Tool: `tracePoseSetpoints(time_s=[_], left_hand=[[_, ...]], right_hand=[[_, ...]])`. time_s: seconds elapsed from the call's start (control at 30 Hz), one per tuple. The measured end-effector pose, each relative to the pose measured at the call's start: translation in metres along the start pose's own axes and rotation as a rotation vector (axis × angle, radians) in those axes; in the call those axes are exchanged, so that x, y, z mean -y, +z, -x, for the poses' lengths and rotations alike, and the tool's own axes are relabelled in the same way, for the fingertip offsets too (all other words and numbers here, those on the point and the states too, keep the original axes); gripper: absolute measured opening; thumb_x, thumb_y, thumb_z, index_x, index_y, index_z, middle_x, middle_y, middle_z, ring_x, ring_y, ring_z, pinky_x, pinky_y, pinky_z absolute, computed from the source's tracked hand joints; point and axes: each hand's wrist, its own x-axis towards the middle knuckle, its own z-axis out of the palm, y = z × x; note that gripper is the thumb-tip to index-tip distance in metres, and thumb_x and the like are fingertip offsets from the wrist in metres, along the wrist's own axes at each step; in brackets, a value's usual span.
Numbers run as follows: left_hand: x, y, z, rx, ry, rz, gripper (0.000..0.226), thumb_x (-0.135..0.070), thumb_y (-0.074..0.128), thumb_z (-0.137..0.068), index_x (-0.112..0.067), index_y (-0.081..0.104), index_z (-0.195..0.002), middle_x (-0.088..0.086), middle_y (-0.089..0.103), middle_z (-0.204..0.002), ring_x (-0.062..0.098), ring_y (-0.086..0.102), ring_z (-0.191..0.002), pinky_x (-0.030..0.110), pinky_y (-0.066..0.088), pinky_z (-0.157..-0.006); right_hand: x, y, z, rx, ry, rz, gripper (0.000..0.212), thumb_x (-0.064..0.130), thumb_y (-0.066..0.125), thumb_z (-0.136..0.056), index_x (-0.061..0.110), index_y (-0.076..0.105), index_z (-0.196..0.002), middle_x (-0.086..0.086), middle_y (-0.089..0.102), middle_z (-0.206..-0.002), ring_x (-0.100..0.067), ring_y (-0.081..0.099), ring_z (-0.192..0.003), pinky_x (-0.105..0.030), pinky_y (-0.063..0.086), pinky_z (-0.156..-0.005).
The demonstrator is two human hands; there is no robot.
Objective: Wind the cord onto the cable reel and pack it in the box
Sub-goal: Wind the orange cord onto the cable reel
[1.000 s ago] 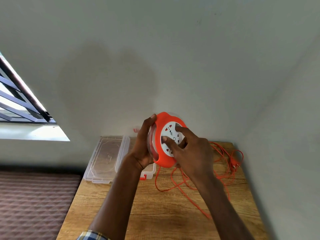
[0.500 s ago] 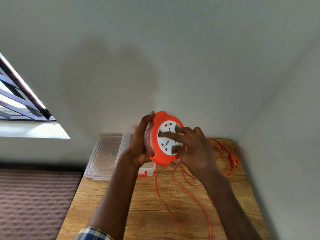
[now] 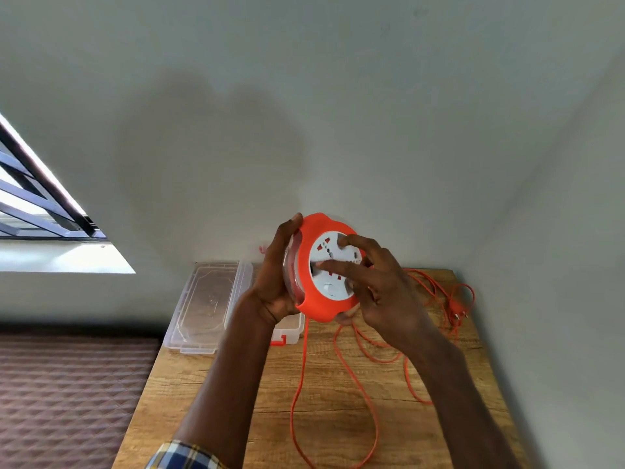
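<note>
Above the wooden table (image 3: 216,394) I see my left hand (image 3: 275,282) clamped round the round orange plastic cable reel (image 3: 313,262), right hand (image 3: 382,286) fingers spread on its white face, loose orange cord (image 3: 299,377) trailing below-right.

Our left hand (image 3: 275,282) is raised in front of us, palm cupped inward, thumb pointing up and fingers wrapped out of sight. Our right hand (image 3: 382,289) sits just beside it, back toward us, index and middle fingers (image 3: 333,265) stretched leftward. Both forearms reach forward, the left sleeve checked.
</note>
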Motion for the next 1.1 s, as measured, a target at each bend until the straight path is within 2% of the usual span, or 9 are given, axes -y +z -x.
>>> tracePoseSetpoints(time_s=[0.27,0.37,0.47,0.57,0.67,0.73,0.83,1.0,1.1], left_hand=[[0.0,-0.008,0.002,0.025,-0.128,-0.035,0.078,-0.075,0.051,-0.095,-0.015,0.063,-0.143,0.02,0.062,-0.141,0.042,0.056,-0.128,0.065,0.033,-0.118],[-0.001,-0.005,0.0,0.025,-0.089,-0.054,0.073,-0.07,0.06,-0.094,-0.013,0.067,-0.139,0.021,0.063,-0.139,0.042,0.057,-0.129,0.062,0.036,-0.118],[0.002,0.002,-0.001,0.018,-0.076,-0.063,0.07,-0.069,0.061,-0.092,-0.013,0.073,-0.131,0.019,0.07,-0.131,0.038,0.068,-0.118,0.056,0.053,-0.106],[0.002,0.004,-0.001,-0.01,-0.065,-0.044,0.071,-0.07,0.057,-0.092,-0.014,0.074,-0.131,0.019,0.07,-0.132,0.037,0.07,-0.115,0.053,0.058,-0.099],[-0.001,0.002,-0.001,-0.01,-0.068,-0.056,0.074,-0.07,0.06,-0.093,-0.012,0.065,-0.138,0.02,0.062,-0.137,0.04,0.061,-0.123,0.058,0.046,-0.11],[-0.003,0.0,0.0,-0.004,-0.082,-0.062,0.073,-0.071,0.059,-0.093,-0.013,0.067,-0.137,0.019,0.066,-0.133,0.039,0.062,-0.121,0.057,0.045,-0.111],[-0.004,-0.007,0.001,0.007,-0.112,-0.062,0.071,-0.073,0.055,-0.095,-0.015,0.071,-0.133,0.018,0.07,-0.131,0.038,0.068,-0.116,0.057,0.05,-0.105],[-0.004,-0.01,0.002,0.043,-0.141,-0.074,0.07,-0.072,0.06,-0.093,-0.016,0.073,-0.133,0.017,0.072,-0.129,0.037,0.07,-0.115,0.055,0.053,-0.104],[-0.004,-0.009,0.0,0.053,-0.123,-0.084,0.069,-0.07,0.061,-0.094,-0.014,0.071,-0.134,0.018,0.072,-0.129,0.038,0.068,-0.117,0.055,0.05,-0.106]], right_hand=[[0.0,0.003,-0.002,0.052,0.053,0.165,0.063,0.015,0.072,-0.088,0.061,0.06,-0.129,0.022,0.059,-0.141,-0.004,0.04,-0.102,-0.015,0.036,-0.074],[0.01,0.007,-0.001,-0.053,0.26,0.122,0.054,0.058,0.074,-0.079,0.069,0.054,-0.128,0.026,0.068,-0.1,0.002,0.051,-0.082,-0.021,0.045,-0.064],[0.019,0.016,-0.004,-0.191,0.411,0.055,0.064,0.086,0.056,-0.077,0.05,0.059,-0.13,0.019,0.075,-0.08,0.003,0.069,-0.075,-0.013,0.044,-0.059],[0.016,0.015,-0.004,-0.2,0.373,0.129,0.058,0.081,0.051,-0.085,0.044,0.063,-0.129,0.015,0.075,-0.082,-0.004,0.068,-0.078,-0.019,0.045,-0.058],[0.008,0.006,0.0,-0.19,0.17,0.089,0.032,0.037,0.069,-0.095,0.043,0.068,-0.126,0.016,0.067,-0.112,-0.012,0.059,-0.098,-0.028,0.051,-0.069],[0.0,0.004,0.003,-0.087,0.008,0.051,0.05,0.007,0.07,-0.092,0.042,0.069,-0.128,0.01,0.057,-0.134,-0.014,0.052,-0.111,-0.022,0.048,-0.076],[-0.005,0.003,0.004,0.048,-0.007,0.005,0.066,-0.009,0.067,-0.087,0.045,0.071,-0.126,0.009,0.049,-0.145,-0.013,0.046,-0.118,-0.023,0.05,-0.084],[-0.002,0.007,0.003,0.044,0.022,0.06,0.066,0.005,0.069,-0.087,0.055,0.064,-0.13,0.011,0.057,-0.141,-0.007,0.039,-0.111,-0.036,0.053,-0.084],[0.007,0.01,0.003,-0.032,0.175,0.111,0.055,0.053,0.071,-0.081,0.069,0.052,-0.13,0.026,0.067,-0.107,0.003,0.045,-0.089,-0.029,0.05,-0.068]])
